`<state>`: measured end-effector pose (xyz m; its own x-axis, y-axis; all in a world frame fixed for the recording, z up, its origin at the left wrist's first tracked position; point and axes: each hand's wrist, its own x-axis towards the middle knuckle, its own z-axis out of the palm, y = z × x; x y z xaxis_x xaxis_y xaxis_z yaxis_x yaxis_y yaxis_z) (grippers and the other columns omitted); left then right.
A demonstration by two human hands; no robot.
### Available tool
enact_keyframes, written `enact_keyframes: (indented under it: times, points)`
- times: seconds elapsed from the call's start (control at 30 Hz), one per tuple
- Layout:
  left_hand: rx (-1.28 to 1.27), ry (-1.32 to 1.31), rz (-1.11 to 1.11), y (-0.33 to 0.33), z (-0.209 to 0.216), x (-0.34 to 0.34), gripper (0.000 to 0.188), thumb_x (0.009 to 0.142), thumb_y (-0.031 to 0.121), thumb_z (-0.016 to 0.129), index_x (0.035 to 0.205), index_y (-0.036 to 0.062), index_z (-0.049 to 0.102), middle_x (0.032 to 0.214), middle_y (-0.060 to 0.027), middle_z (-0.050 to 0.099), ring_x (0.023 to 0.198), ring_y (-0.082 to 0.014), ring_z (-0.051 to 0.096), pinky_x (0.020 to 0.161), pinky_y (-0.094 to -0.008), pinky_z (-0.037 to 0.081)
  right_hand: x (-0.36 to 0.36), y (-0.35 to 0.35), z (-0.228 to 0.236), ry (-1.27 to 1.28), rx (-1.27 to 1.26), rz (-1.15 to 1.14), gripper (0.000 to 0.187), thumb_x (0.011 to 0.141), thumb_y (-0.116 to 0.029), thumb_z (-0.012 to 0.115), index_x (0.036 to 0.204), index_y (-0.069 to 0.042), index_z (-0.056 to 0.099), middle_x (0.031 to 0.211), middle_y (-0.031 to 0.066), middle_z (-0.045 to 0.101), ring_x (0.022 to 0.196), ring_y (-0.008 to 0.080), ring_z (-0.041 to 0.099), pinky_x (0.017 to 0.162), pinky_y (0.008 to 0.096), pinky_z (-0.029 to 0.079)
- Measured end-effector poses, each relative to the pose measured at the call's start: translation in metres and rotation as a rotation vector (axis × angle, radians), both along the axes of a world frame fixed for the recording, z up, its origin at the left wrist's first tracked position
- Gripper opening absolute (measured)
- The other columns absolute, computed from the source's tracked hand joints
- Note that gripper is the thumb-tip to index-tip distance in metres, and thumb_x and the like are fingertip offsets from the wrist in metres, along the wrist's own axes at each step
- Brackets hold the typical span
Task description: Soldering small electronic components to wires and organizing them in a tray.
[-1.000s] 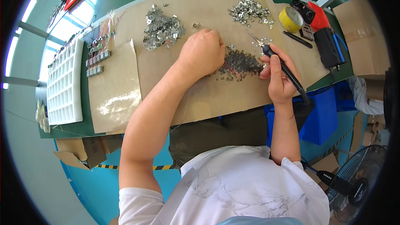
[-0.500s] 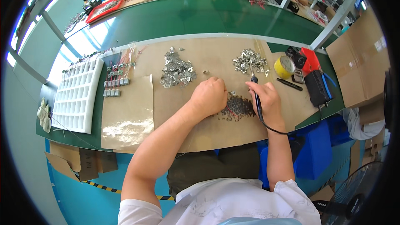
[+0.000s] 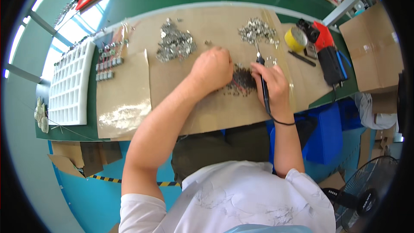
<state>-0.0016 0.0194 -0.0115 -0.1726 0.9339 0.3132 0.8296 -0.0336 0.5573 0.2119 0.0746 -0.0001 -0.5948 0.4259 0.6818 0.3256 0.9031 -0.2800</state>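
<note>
My right hand (image 3: 276, 87) is closed around the black handle of a corded soldering iron (image 3: 262, 77), its metal tip pointing away from me toward a heap of small silvery metal parts (image 3: 258, 31). My left hand (image 3: 212, 70) is closed, its fingertips turned down and hidden from view; whatever they hold cannot be made out. Between the two hands lies a pile of small dark parts (image 3: 244, 80), with a bit of red among them. Beyond my left hand sits a bigger heap of silvery metal pieces (image 3: 176, 42), and one loose piece (image 3: 208, 42) lies just past my knuckles.
At left stand a white compartment tray (image 3: 71, 87) and rows of small grey blocks with red wires (image 3: 110, 64). To the right are a yellow roll (image 3: 296, 39), a black pen-like tool (image 3: 302, 58), a black box (image 3: 331, 65) and a cardboard box (image 3: 371, 47). Brown sheeting (image 3: 194, 118) covers the bench.
The whole view has tilted, so the bench sits higher in the picture. Both hands keep nearly the same places over the bench, the right one still gripping the soldering iron.
</note>
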Motion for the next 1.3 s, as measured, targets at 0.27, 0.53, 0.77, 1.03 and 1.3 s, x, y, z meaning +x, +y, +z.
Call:
enact_keyframes:
  times: [0.27, 0.53, 0.77, 1.03, 1.3]
  points:
    - [-0.058, 0.001, 0.000, -0.003, 0.005, 0.002, 0.014, 0.086, 0.014, 0.071, 0.087, 0.0006, 0.072, 0.093, -0.0185, 0.071, 0.093, -0.0377, 0.070, 0.087, -0.0464, 0.056, 0.002, -0.001, -0.006, 0.043, -0.028, 0.017, 0.039, 0.082, 0.007, 0.076, 0.118, -0.008, 0.072, 0.089, 0.0088, 0.072, 0.074, 0.0281, 0.061, 0.066, 0.0373, 0.052]
    - [-0.055, 0.006, 0.005, -0.004, 0.005, 0.003, 0.014, 0.086, 0.014, 0.072, 0.087, 0.0009, 0.072, 0.093, -0.0178, 0.071, 0.092, -0.0378, 0.070, 0.086, -0.0465, 0.057, 0.002, 0.001, -0.007, 0.059, -0.028, 0.005, 0.041, 0.080, 0.007, 0.078, 0.119, -0.008, 0.072, 0.090, 0.0089, 0.073, 0.074, 0.0278, 0.061, 0.067, 0.0366, 0.052]
    - [-0.041, 0.043, 0.067, -0.004, 0.008, -0.005, 0.015, 0.086, 0.015, 0.072, 0.090, 0.0004, 0.071, 0.094, -0.0185, 0.071, 0.092, -0.0377, 0.070, 0.085, -0.0462, 0.056, 0.002, 0.002, -0.005, 0.025, -0.036, -0.013, 0.040, 0.079, 0.009, 0.079, 0.117, -0.005, 0.073, 0.089, 0.0097, 0.075, 0.077, 0.0259, 0.066, 0.072, 0.0355, 0.053]
    - [0.128, 0.090, 0.124, -0.009, 0.019, -0.002, 0.019, 0.090, 0.016, 0.072, 0.100, 0.0009, 0.066, 0.085, -0.0184, 0.069, 0.086, -0.0349, 0.071, 0.080, -0.0449, 0.057, 0.011, -0.004, -0.007, 0.180, -0.125, -0.066, 0.038, 0.087, 0.004, 0.078, 0.124, -0.004, 0.071, 0.087, 0.0138, 0.071, 0.077, 0.0288, 0.066, 0.070, 0.0344, 0.054]
    - [0.354, -0.254, -0.110, -0.011, 0.023, 0.017, 0.011, 0.086, 0.003, 0.072, 0.092, 0.0008, 0.063, 0.070, -0.0111, 0.066, 0.056, -0.0214, 0.064, 0.055, -0.0317, 0.051, 0.041, -0.021, -0.020, 0.523, -0.643, -0.020, 0.030, 0.100, -0.008, 0.073, 0.125, 0.006, 0.068, 0.088, 0.0064, 0.073, 0.064, 0.0065, 0.064, 0.057, 0.0211, 0.054]
